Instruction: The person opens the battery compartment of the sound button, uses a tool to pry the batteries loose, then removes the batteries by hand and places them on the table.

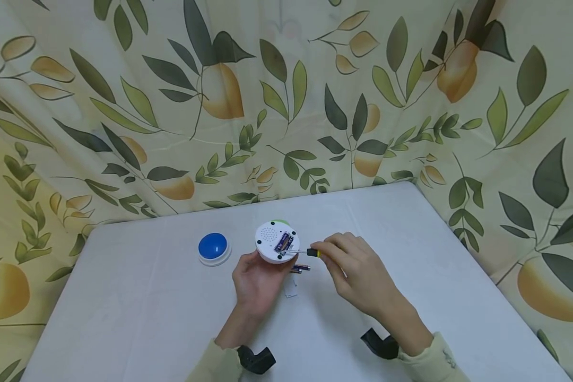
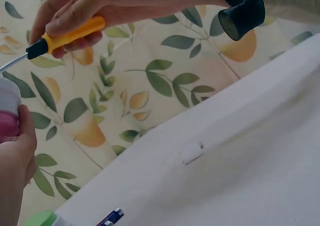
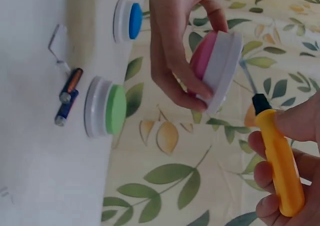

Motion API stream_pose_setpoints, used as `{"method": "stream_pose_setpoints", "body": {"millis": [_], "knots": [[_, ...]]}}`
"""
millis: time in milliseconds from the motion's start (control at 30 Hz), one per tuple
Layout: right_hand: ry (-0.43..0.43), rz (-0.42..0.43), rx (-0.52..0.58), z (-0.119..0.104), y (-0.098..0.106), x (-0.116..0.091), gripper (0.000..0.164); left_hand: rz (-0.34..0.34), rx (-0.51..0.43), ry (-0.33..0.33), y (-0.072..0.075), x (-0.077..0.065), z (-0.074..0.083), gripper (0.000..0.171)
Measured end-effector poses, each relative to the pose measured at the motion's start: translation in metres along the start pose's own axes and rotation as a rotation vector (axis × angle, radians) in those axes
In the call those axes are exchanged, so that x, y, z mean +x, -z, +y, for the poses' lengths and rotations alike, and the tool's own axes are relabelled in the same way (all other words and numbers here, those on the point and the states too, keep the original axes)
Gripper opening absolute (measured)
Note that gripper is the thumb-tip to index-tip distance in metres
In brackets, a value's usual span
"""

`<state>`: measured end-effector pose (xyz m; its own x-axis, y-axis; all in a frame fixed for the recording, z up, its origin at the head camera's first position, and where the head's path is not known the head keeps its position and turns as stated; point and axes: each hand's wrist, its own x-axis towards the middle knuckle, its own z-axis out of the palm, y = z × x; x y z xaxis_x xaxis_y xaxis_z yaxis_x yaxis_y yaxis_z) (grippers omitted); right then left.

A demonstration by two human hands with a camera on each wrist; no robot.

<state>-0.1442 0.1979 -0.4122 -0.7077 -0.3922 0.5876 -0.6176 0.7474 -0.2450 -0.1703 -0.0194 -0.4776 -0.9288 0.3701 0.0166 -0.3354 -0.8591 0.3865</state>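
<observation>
My left hand (image 1: 255,284) grips a round push button (image 3: 207,60) with a white base and a pink dome. Its underside is turned up, showing batteries (image 1: 284,242) in a recessed compartment. My right hand (image 1: 358,270) holds a screwdriver (image 3: 280,156) with a yellow handle and black collar. The shaft reaches across the white base, its tip at the compartment's lower edge; whether it touches a battery I cannot tell. The dome is hidden in the head view but shows pink in both wrist views.
On the white table (image 1: 148,297) stands a blue push button (image 1: 213,246) to the left. A green push button (image 3: 116,108) lies behind the held one, near two loose batteries (image 3: 67,95) and a small whitish cover (image 1: 291,289). Patterned cloth (image 1: 286,106) hangs beyond the table's far edge.
</observation>
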Motion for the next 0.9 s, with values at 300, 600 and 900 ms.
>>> {"method": "stream_pose_setpoints", "body": {"millis": [300,600,900], "knots": [[0.077,-0.067,-0.178,-0.007,0.019,0.008,0.029,0.017,-0.004,-0.049,-0.003,0.004,-0.008,0.068],[0.08,-0.185,-0.372,-0.024,0.038,0.017,0.034,0.029,0.008,-0.1,-0.004,0.006,-0.015,0.073],[0.141,-0.167,-0.516,-0.038,0.046,0.022,0.032,0.063,-0.031,-0.143,-0.009,0.011,-0.024,0.077]]}}
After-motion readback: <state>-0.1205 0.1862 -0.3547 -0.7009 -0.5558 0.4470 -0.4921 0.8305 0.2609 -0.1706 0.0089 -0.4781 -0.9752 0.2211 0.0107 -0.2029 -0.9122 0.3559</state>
